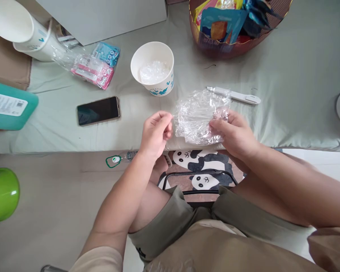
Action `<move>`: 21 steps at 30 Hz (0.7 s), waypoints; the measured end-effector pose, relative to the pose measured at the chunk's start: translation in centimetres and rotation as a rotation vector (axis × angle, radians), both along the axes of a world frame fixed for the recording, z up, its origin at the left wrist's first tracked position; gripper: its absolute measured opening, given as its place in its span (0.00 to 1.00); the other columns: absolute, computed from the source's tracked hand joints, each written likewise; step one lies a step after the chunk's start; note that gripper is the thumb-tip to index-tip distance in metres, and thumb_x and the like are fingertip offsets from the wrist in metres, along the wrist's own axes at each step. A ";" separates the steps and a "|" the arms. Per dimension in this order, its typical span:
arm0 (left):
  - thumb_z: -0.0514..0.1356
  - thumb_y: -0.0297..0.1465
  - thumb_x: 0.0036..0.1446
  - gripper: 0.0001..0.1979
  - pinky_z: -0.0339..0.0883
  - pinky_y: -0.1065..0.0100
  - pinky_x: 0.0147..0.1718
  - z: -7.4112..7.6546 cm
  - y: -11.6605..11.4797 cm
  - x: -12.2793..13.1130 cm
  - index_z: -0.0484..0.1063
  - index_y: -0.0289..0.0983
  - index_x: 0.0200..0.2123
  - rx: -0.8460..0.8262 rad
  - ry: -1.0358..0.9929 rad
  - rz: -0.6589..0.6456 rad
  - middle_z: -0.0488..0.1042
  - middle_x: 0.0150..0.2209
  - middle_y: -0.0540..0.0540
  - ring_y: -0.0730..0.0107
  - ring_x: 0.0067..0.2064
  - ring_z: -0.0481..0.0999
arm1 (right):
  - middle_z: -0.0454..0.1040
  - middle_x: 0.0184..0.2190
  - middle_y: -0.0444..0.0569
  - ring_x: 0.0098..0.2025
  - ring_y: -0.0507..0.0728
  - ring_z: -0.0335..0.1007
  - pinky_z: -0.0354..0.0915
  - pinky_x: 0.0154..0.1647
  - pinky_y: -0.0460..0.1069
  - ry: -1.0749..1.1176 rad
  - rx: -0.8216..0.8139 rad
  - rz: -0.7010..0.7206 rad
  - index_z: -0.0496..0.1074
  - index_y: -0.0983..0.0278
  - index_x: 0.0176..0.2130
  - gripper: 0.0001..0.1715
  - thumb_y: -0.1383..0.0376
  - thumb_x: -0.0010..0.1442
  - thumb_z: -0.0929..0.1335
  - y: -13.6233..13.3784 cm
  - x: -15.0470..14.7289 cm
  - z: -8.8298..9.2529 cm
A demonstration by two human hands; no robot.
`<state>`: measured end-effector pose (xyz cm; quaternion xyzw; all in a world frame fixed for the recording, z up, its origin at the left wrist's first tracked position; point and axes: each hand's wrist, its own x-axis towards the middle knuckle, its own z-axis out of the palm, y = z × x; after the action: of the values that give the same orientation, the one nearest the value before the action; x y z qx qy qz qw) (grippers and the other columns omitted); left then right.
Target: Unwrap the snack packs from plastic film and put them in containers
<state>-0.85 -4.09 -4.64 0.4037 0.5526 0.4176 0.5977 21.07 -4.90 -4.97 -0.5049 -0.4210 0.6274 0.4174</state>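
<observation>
A crumpled sheet of clear plastic film (197, 117) is held over the table's front edge. My right hand (234, 132) grips its right side, with the thumb on top and the other fingers partly hidden behind it. At the film's left edge, my left hand (157, 132) is closed in a pinch, its thumb tip on the film's border. Just beyond stands a white paper cup (153, 68) with blue leaf print, holding more crumpled clear plastic (154, 71). A white utility knife (235, 95) lies behind the film, its left end partly covered by it.
A phone (98, 110) lies left of the cup. Behind it are pink (93, 71) and blue packets (107, 53), beside stacked paper cups (31, 34). A basket of snacks (232, 51) stands at the back right, a teal container (11, 105) at the left, a green bin (2, 194) below.
</observation>
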 end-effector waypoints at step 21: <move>0.63 0.25 0.56 0.16 0.72 0.67 0.34 -0.4 -0.9 -0.2 0.78 0.39 0.48 0.750 0.779 -0.174 0.79 0.39 0.46 0.71 0.32 0.75 | 0.80 0.40 0.48 0.42 0.58 0.77 0.74 0.47 0.55 -0.537 0.617 0.128 0.75 0.57 0.54 0.19 0.64 0.63 0.69 0.0 0.2 0.2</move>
<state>-1.09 -4.97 -5.05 0.7581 0.5109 0.3547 0.1962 21.27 -4.88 -4.81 -0.4747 -0.7139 0.3425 0.3844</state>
